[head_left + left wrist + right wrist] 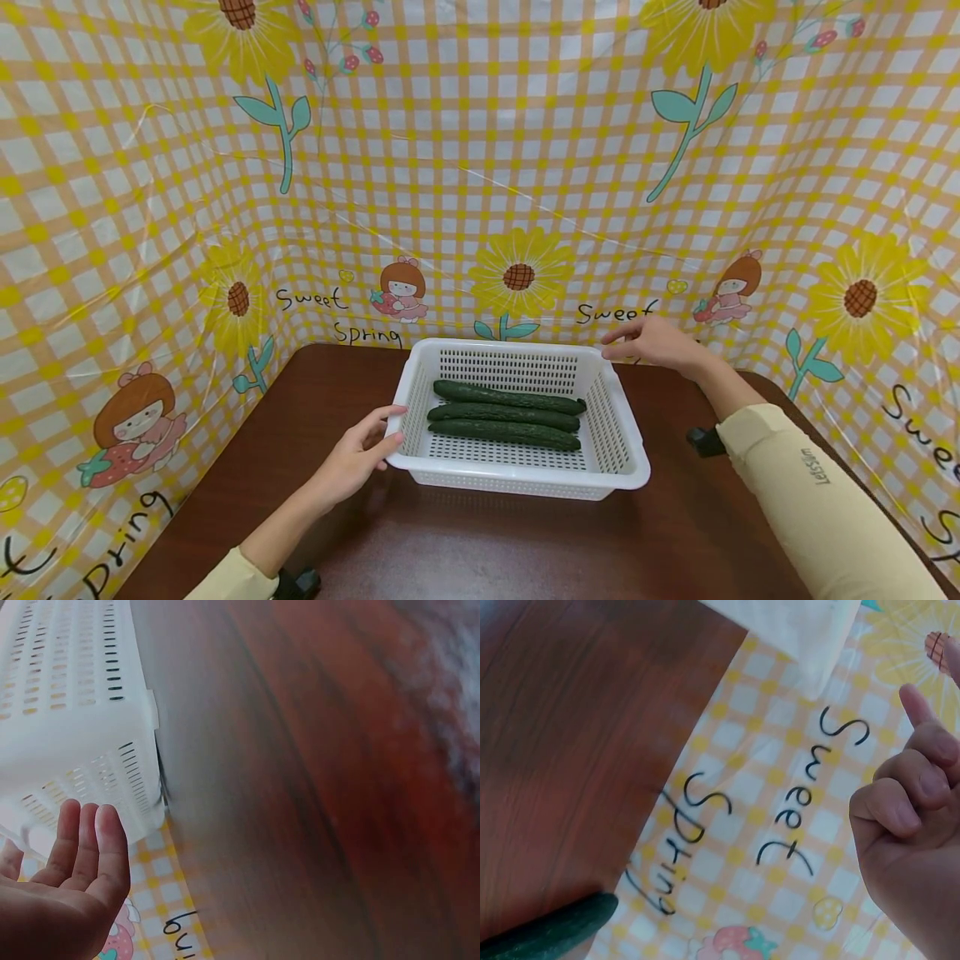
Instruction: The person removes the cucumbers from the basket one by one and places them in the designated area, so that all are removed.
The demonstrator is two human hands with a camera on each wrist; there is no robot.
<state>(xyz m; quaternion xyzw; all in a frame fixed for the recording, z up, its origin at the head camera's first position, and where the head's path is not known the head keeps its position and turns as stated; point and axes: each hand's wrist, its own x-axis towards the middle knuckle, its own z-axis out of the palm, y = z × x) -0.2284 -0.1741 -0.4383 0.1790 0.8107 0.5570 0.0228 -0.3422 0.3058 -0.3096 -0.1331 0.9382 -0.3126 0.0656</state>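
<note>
A white plastic basket (517,482) with slotted walls stands on the table, three dark green cucumbers (504,414) lying side by side in it. My left hand (360,446) is at the basket's left rim, thumb and index finger at its edge. In the left wrist view its fingers (111,836) are extended beside the slotted end wall; firm contact cannot be told. At the far right corner is my right hand (652,343), index finger extended towards the rim and the other fingers loosely bent. It holds nothing.
In the right wrist view another cucumber (551,926) lies on the brown table (480,550), near its edge. A checked, flower-printed cloth (487,208) hangs around the back and sides. Dark wrist devices (705,442) sit by both sleeves.
</note>
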